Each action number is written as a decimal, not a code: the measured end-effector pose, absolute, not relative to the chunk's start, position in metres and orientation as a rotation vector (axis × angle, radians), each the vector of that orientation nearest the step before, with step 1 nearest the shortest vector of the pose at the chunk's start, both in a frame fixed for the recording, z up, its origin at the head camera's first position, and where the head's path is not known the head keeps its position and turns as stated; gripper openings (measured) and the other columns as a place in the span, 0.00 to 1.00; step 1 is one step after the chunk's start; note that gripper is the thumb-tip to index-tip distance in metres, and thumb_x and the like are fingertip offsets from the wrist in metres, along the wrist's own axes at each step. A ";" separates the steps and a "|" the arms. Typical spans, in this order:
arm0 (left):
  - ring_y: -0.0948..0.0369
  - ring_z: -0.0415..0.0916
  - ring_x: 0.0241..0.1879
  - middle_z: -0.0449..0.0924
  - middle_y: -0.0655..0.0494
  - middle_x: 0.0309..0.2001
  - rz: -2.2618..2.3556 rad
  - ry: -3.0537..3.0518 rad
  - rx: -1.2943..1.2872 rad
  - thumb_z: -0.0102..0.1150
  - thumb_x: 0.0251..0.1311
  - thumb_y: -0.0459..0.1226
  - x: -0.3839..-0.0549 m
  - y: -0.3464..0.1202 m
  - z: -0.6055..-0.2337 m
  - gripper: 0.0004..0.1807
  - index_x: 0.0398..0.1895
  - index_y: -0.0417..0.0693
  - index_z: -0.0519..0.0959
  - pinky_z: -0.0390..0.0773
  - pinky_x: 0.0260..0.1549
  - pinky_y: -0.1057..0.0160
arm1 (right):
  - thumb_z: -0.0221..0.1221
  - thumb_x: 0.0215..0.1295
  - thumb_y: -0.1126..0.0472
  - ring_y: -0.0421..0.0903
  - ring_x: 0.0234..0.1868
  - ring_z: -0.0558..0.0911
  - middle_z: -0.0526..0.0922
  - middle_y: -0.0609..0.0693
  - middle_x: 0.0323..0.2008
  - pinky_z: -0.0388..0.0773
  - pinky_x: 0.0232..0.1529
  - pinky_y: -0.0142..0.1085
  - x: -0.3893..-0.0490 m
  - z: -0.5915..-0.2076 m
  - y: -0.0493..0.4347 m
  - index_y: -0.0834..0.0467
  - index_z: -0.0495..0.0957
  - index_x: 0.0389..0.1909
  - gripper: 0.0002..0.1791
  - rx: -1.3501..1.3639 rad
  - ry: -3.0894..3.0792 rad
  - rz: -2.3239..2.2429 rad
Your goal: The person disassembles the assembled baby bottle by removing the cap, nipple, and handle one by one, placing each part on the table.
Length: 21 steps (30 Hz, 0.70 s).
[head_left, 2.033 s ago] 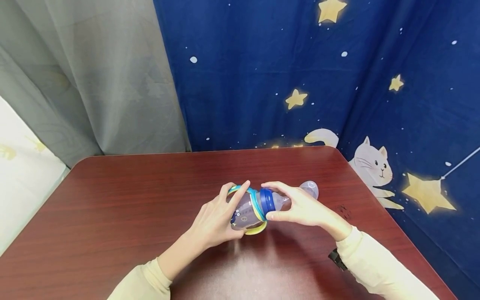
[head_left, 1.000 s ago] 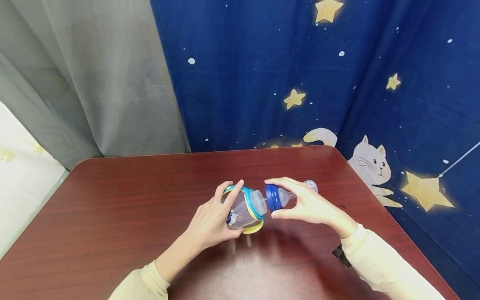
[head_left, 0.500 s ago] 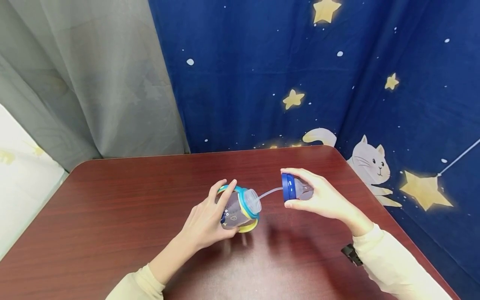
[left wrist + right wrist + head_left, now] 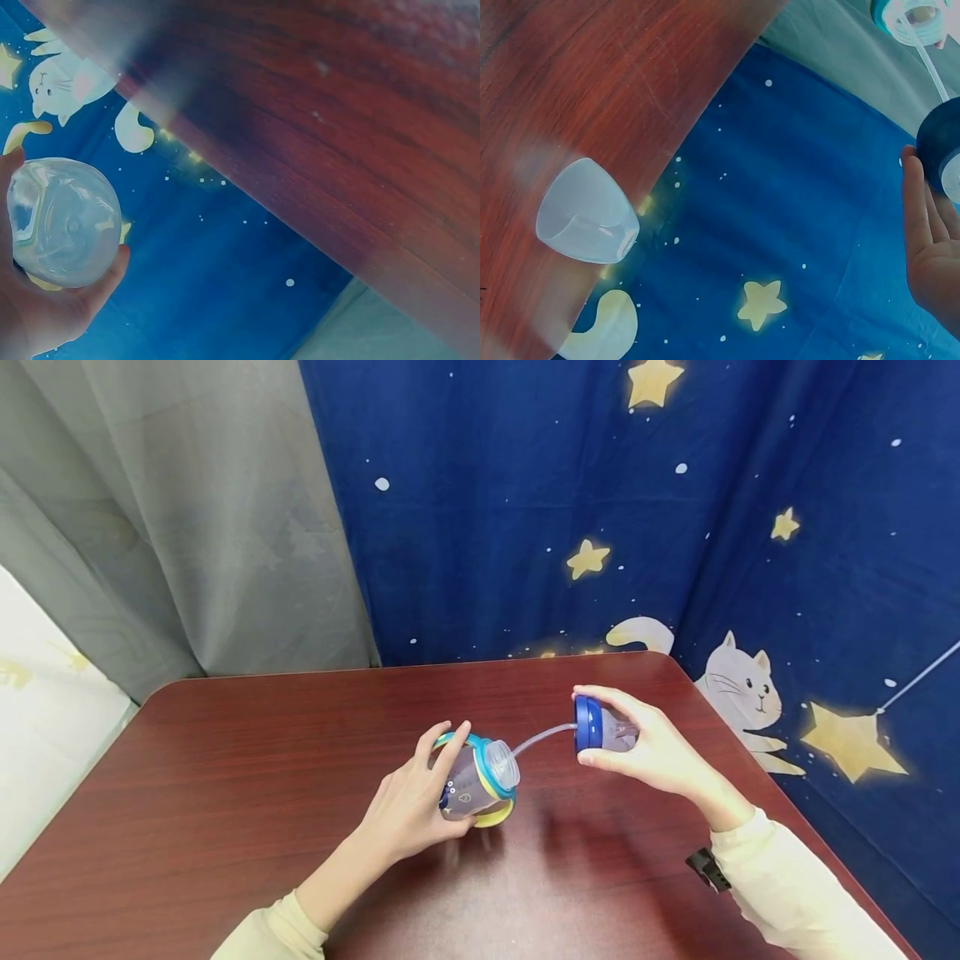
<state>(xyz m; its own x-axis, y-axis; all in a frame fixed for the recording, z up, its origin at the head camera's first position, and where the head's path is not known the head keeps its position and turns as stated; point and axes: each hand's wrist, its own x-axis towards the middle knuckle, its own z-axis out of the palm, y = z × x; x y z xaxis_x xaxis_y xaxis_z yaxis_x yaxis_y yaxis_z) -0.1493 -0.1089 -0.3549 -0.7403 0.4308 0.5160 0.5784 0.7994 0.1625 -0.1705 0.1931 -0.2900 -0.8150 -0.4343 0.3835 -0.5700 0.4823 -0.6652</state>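
Observation:
My left hand holds a clear baby bottle with a blue and yellow handle ring, tilted with its uncovered mouth to the right. Its rounded base fills part of the left wrist view. To the right, my right hand grips the blue screw collar with the clear nipple by the collar's rim. A thin straw runs from the collar, bending down into the bottle's mouth. In the right wrist view the collar and straw show at the right edge.
A clear dome cap lies on the reddish-brown table near its far edge; the right hand hides it in the head view. Behind the table hang a grey curtain and a blue starry curtain.
The blue collar has come off the bottle and moved right and up with my right hand, drawing the straw partly out. My left hand has shifted slightly left with the bottle.

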 end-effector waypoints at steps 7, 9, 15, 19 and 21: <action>0.59 0.73 0.32 0.52 0.53 0.61 -0.448 -2.543 -0.743 0.66 0.29 0.56 -0.150 -0.113 -0.359 0.59 0.68 0.63 0.43 0.72 0.19 0.62 | 0.65 0.49 0.62 0.47 0.45 0.72 0.67 0.45 0.55 0.73 0.35 0.43 -0.179 -0.282 0.198 0.46 0.62 0.61 0.37 0.769 -2.509 1.311; 0.59 0.73 0.32 0.52 0.53 0.61 -0.450 -2.543 -0.733 0.66 0.28 0.56 -0.150 -0.115 -0.360 0.59 0.68 0.63 0.43 0.72 0.19 0.62 | 0.64 0.50 0.60 0.47 0.45 0.72 0.67 0.45 0.55 0.73 0.36 0.44 -0.182 -0.282 0.202 0.46 0.61 0.61 0.36 0.731 -2.523 1.293; 0.58 0.73 0.30 0.52 0.53 0.61 -0.472 -2.556 -0.713 0.67 0.27 0.57 -0.150 -0.119 -0.360 0.60 0.68 0.64 0.42 0.73 0.20 0.61 | 0.64 0.50 0.55 0.50 0.46 0.72 0.67 0.47 0.54 0.73 0.36 0.43 -0.188 -0.292 0.211 0.44 0.61 0.60 0.35 0.617 -2.580 1.269; 0.59 0.73 0.29 0.51 0.54 0.61 -0.475 -2.565 -0.708 0.66 0.28 0.57 -0.150 -0.120 -0.359 0.60 0.68 0.65 0.42 0.73 0.21 0.61 | 0.65 0.48 0.54 0.49 0.47 0.72 0.69 0.49 0.52 0.73 0.36 0.41 -0.192 -0.304 0.218 0.46 0.62 0.59 0.35 0.605 -2.605 1.238; 0.58 0.74 0.29 0.51 0.54 0.61 -0.476 -2.561 -0.707 0.67 0.28 0.57 -0.151 -0.120 -0.359 0.60 0.68 0.64 0.42 0.74 0.21 0.61 | 0.66 0.47 0.54 0.48 0.46 0.72 0.70 0.50 0.51 0.73 0.35 0.39 -0.194 -0.311 0.221 0.48 0.62 0.58 0.35 0.636 -2.622 1.212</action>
<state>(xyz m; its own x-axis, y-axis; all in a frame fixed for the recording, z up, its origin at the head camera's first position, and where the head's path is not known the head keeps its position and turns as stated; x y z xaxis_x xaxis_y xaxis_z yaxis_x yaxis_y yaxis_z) -0.1510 -0.1201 -0.3588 -0.7729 0.3978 0.4944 0.5489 0.8100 0.2063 -0.1936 0.2213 -0.3108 -0.8916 -0.3032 0.3363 -0.4526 0.5752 -0.6814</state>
